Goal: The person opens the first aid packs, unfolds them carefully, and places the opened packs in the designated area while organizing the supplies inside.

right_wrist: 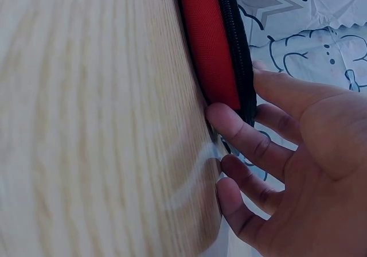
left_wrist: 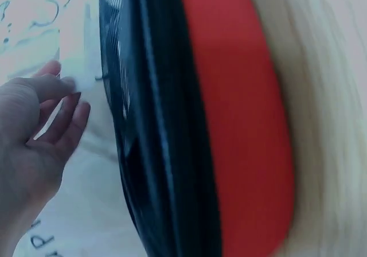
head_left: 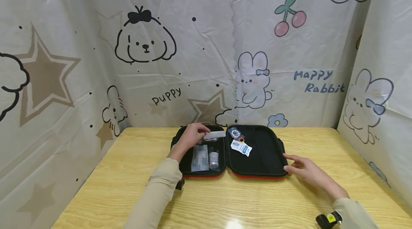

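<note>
A black zip case with red sides (head_left: pixel 257 177) lies unfolded on the table. My left hand (head_left: pixel 190 136) is over its left half and pinches a flat whitish strip (head_left: pixel 216 135) between thumb and fingers; in the left wrist view the strip (left_wrist: pixel 73 50) looks pale and washed out. Beneath are a clear flat packet (head_left: pixel 200 158) and a small white-capped bottle (head_left: pixel 214 160). At the case's right edge my right hand (head_left: pixel 304 170) holds the corner, thumb at the black rim and a finger against the red side (right_wrist: pixel 215 56).
In the right half lie a white-and-blue packet (head_left: pixel 241 147), a round white roll in clear wrap (head_left: pixel 235 134) and a small orange ring (head_left: pixel 241 139). The wooden table (head_left: pixel 244 200) ends at a printed cloth curtain (head_left: pixel 206 43) behind and at both sides.
</note>
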Demonstrator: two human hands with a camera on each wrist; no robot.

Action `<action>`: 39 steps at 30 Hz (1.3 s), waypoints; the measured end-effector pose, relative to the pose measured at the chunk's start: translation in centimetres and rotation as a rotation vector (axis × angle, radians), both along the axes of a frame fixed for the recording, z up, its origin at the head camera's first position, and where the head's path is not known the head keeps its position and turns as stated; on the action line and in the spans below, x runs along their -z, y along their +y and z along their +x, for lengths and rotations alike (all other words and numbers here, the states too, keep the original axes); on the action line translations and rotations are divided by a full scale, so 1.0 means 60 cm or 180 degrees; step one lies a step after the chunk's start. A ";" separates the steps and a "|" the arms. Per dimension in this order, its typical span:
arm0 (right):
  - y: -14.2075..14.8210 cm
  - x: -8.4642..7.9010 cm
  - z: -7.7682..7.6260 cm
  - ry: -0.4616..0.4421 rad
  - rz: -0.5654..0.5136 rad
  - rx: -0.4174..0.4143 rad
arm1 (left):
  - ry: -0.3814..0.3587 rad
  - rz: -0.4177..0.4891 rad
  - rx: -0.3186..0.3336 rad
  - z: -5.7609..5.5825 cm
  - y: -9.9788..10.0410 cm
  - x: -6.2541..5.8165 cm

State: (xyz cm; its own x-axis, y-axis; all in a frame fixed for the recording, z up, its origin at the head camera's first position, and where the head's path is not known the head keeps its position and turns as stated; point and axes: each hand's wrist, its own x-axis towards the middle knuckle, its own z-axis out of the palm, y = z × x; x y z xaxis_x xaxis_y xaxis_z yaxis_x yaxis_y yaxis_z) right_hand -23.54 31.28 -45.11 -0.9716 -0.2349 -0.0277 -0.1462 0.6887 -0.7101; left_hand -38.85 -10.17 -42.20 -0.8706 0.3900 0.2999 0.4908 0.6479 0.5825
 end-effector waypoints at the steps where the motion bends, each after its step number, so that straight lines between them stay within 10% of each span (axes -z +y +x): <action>1: -0.001 0.000 -0.001 0.0011 -0.0009 -0.0016 | 0.0027 0.0016 -0.0057 0.000 -0.009 -0.002; 22: 0.002 0.001 -0.003 -0.0013 0.0105 0.0012 | -0.0016 -0.0388 -0.0568 -0.009 -0.155 -0.005; 39: 0.007 0.002 -0.003 0.0025 0.0101 0.0034 | -0.0360 -0.0847 -0.0943 -0.025 -0.138 -0.015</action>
State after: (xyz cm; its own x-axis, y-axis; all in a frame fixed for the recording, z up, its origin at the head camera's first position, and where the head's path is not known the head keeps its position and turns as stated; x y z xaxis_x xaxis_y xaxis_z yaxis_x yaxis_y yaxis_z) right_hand -23.71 31.69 -45.23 -0.9743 -0.2235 -0.0273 -0.1442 0.7124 -0.6868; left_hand -40.37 -18.46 -41.30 -0.9786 0.1686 0.1183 0.2029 0.8868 0.4152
